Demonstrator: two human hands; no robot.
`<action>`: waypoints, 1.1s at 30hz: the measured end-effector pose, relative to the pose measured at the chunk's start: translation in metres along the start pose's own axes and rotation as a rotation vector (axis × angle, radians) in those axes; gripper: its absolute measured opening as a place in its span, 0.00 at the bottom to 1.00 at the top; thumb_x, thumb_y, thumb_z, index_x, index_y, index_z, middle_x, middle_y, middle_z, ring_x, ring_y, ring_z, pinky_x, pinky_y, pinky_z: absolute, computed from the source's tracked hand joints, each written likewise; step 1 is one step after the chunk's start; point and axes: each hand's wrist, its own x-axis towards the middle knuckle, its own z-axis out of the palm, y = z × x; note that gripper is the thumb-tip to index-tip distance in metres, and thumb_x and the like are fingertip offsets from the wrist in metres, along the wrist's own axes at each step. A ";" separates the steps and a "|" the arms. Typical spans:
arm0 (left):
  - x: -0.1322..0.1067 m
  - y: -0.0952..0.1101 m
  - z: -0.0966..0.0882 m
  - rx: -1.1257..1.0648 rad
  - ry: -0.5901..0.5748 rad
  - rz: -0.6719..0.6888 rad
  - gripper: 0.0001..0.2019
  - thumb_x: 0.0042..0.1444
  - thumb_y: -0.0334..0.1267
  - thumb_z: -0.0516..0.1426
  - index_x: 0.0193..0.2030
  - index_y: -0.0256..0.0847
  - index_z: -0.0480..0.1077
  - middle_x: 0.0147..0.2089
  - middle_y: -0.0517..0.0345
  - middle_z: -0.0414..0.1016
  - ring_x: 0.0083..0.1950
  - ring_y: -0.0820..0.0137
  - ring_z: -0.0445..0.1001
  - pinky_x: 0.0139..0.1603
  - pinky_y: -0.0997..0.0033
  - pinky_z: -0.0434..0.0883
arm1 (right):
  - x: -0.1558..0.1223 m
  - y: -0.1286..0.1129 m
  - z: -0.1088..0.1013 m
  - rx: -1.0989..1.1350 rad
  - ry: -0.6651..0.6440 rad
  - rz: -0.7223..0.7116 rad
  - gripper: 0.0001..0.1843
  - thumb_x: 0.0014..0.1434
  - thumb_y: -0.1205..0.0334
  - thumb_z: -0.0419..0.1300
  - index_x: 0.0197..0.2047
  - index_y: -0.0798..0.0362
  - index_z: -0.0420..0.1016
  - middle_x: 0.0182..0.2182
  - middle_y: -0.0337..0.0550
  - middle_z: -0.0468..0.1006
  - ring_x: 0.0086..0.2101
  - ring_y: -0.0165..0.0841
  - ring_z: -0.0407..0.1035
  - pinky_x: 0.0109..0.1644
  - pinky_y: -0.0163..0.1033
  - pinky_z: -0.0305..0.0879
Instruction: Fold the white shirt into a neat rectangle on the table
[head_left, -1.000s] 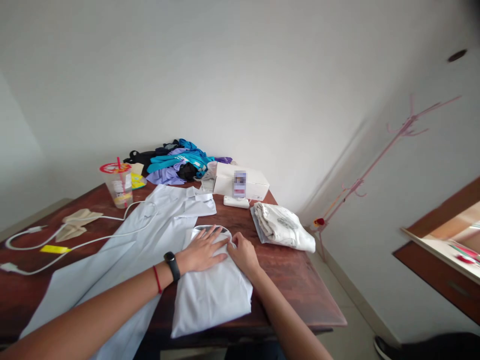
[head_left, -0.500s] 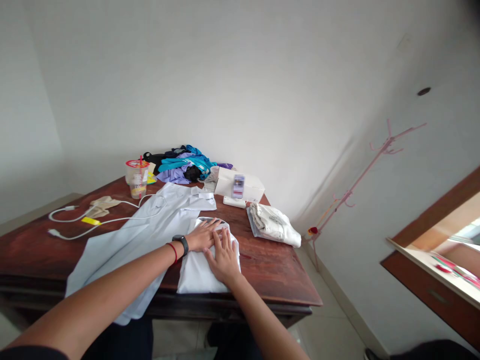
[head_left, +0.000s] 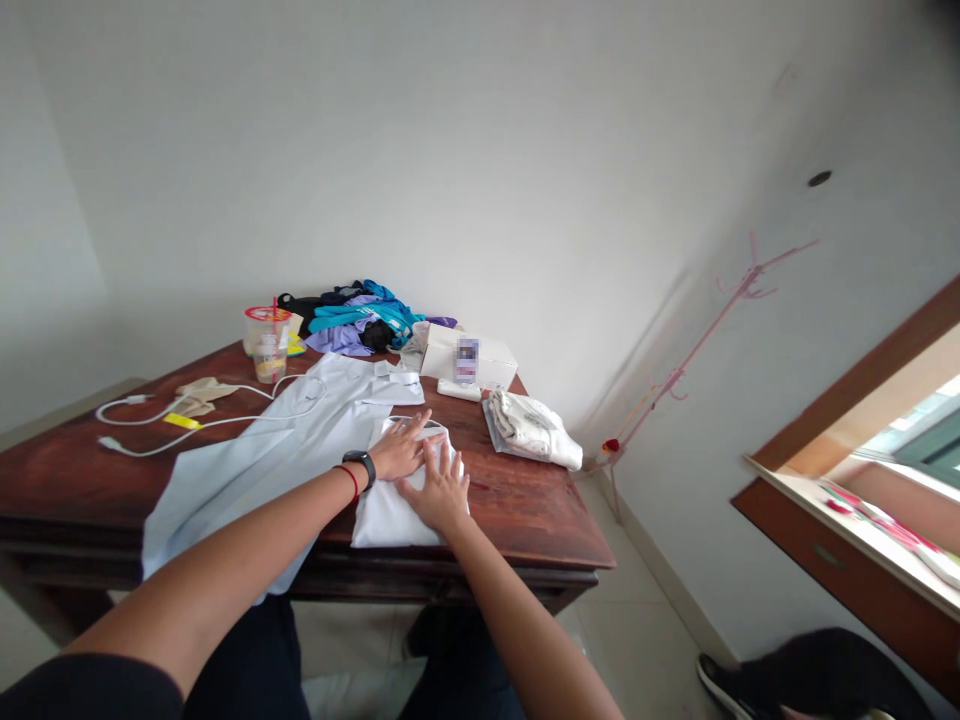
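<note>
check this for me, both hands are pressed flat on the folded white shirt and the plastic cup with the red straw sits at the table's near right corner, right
Not quite. Both the left hand and the right hand do lie flat on the folded white shirt, but the plastic cup with the red straw stands at the far left of the table, near the pile of clothes. The head view shows it.

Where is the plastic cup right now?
The cup stands at the table's far left edge in the head view, beside the pile of clothes, just beyond the white cable.
</note>
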 end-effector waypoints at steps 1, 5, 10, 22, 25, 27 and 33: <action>-0.002 0.000 0.001 0.005 0.022 -0.004 0.25 0.71 0.44 0.49 0.74 0.55 0.59 0.81 0.53 0.39 0.78 0.46 0.46 0.74 0.38 0.46 | 0.000 0.000 0.000 -0.003 -0.001 0.000 0.56 0.59 0.27 0.55 0.78 0.39 0.34 0.77 0.48 0.30 0.73 0.59 0.30 0.69 0.70 0.40; -0.010 0.000 0.009 0.013 0.158 -0.065 0.25 0.72 0.40 0.44 0.73 0.51 0.61 0.81 0.53 0.41 0.79 0.49 0.45 0.75 0.42 0.48 | -0.002 0.000 -0.001 -0.023 -0.006 0.003 0.57 0.59 0.28 0.55 0.79 0.43 0.32 0.77 0.49 0.30 0.73 0.58 0.30 0.70 0.69 0.40; -0.014 -0.001 0.016 0.040 0.233 -0.313 0.26 0.72 0.41 0.43 0.75 0.47 0.58 0.80 0.48 0.45 0.79 0.50 0.42 0.75 0.40 0.46 | -0.002 0.001 0.000 0.000 -0.018 -0.002 0.57 0.59 0.26 0.53 0.79 0.47 0.36 0.77 0.50 0.29 0.73 0.60 0.28 0.70 0.69 0.38; -0.011 -0.001 0.011 0.002 0.084 -0.389 0.27 0.74 0.49 0.36 0.76 0.53 0.55 0.81 0.48 0.35 0.80 0.49 0.37 0.69 0.24 0.46 | -0.005 0.003 -0.002 0.035 0.010 -0.047 0.49 0.61 0.27 0.53 0.78 0.36 0.42 0.77 0.49 0.33 0.73 0.61 0.29 0.69 0.71 0.36; -0.011 0.002 0.009 0.004 0.062 -0.410 0.27 0.74 0.49 0.36 0.76 0.53 0.54 0.81 0.49 0.33 0.80 0.52 0.35 0.69 0.24 0.46 | -0.007 0.004 -0.003 0.044 0.018 -0.048 0.48 0.61 0.28 0.53 0.77 0.34 0.43 0.77 0.50 0.34 0.73 0.60 0.30 0.69 0.70 0.36; -0.010 0.003 0.009 0.017 0.059 -0.418 0.27 0.74 0.49 0.36 0.76 0.53 0.52 0.81 0.49 0.31 0.80 0.53 0.34 0.69 0.24 0.47 | -0.006 0.004 -0.004 0.049 0.018 -0.048 0.49 0.61 0.28 0.54 0.77 0.34 0.41 0.77 0.49 0.34 0.73 0.61 0.30 0.69 0.70 0.36; -0.007 -0.001 0.013 0.042 0.062 -0.415 0.28 0.74 0.51 0.36 0.76 0.54 0.53 0.81 0.51 0.33 0.80 0.51 0.36 0.69 0.24 0.48 | -0.002 0.005 -0.003 0.065 0.022 -0.058 0.49 0.60 0.27 0.54 0.77 0.34 0.40 0.77 0.50 0.35 0.73 0.62 0.32 0.69 0.72 0.36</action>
